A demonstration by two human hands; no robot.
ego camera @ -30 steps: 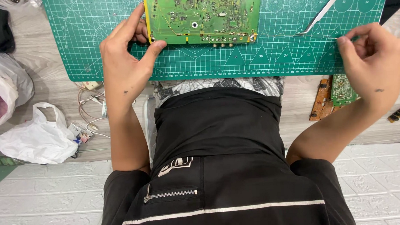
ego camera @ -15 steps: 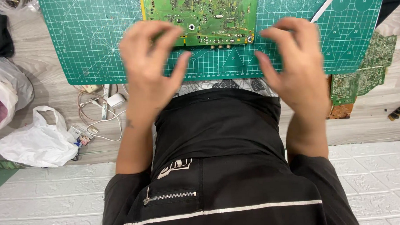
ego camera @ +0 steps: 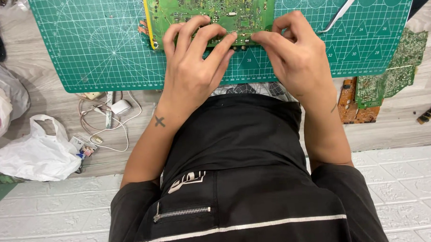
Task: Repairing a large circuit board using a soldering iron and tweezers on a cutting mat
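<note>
Seen from above, a green circuit board (ego camera: pixel 211 14) is laid flat on a green cutting mat (ego camera: pixel 98 48) at the far edge of the desk (ego camera: pixel 48 105), and is pinned there by both hands at its near edge, seemingly so it cannot slide. The left hand (ego camera: pixel 192 71) is spread, fingers fanned over the board; the right hand (ego camera: pixel 294 56) is curled, fingertips pressed together on that edge. Tweezers (ego camera: pixel 343 9) are left just right, untouched.

Wood floor (ego camera: pixel 52 107) w/ green cutting mat (ego camera: pixel 93 44), white bag (ego camera: pixel 35 153), cables (ego camera: pixel 105 122), spare boards (ego camera: pixel 386 81).
</note>
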